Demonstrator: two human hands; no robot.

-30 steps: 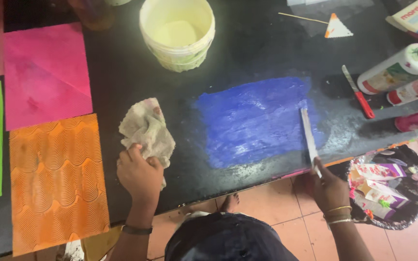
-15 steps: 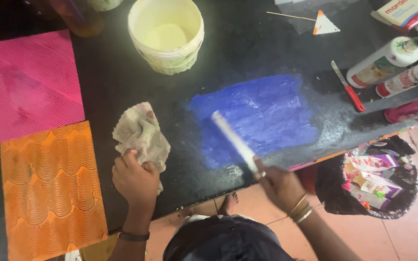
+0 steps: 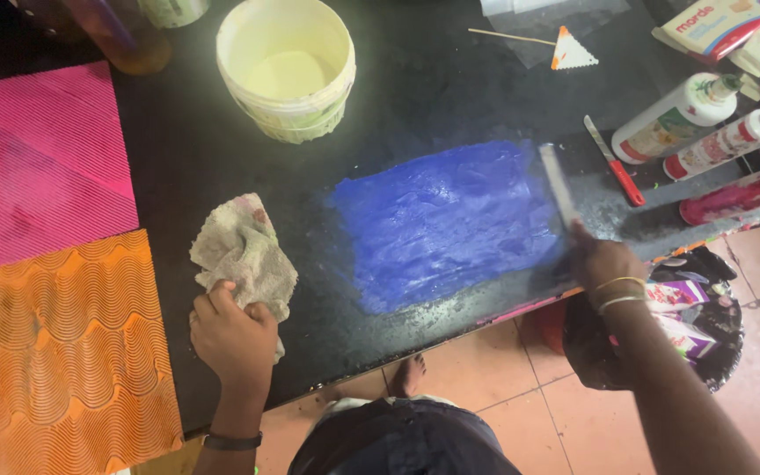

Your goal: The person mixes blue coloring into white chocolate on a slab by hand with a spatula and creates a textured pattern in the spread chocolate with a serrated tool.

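Spreading across the middle of the black table (image 3: 450, 79), the blue paint patch (image 3: 442, 224) lies wet and streaked. The scraper (image 3: 559, 186) stands at its right edge, blade on the paint, with the right hand (image 3: 604, 264) wrapped around its lower end. The left hand (image 3: 232, 339) grips a rag (image 3: 241, 251) just left of the patch. A bucket (image 3: 288, 66) sits above, glue bottles (image 3: 714, 132) to the right, and pink (image 3: 41, 163) and orange (image 3: 68, 343) textured sheets to the left.

Left hand (image 3: 232, 339) fisted, right hand (image 3: 604, 262) gripping, both arms outstretched.
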